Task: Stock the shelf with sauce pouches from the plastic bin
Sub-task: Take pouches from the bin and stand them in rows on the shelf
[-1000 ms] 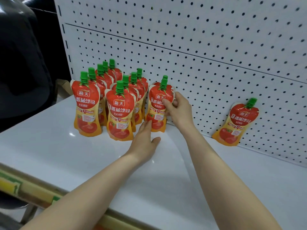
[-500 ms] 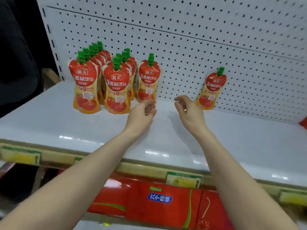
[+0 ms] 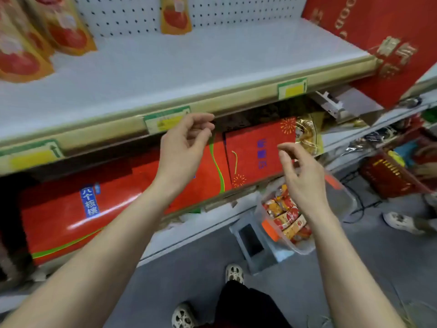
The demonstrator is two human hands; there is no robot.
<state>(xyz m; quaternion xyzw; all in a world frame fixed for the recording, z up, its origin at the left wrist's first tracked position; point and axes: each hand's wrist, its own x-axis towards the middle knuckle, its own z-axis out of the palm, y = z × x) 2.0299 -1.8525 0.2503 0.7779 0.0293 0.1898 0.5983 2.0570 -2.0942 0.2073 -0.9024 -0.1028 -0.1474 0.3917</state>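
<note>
Both hands empty, fingers loosely curled: my left hand (image 3: 184,147), right hand (image 3: 300,176). Step, I judge: fetching. Next I should reach the bin (image 3: 303,248) at 5 o'clock and grip pouches (image 3: 283,214).

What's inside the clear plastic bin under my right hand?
Red and orange sauce pouches lie in the plastic bin. The right hand covers part of it; lower layers are hidden.

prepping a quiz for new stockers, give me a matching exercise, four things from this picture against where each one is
1 plastic bin
2 lone sauce pouch
3 red box
4 left hand

a back of the white shelf
b before a price tag, holding nothing
c low down, below the right hand
d right under that shelf

Pairs: 1-c, 2-a, 3-d, 4-b
</note>
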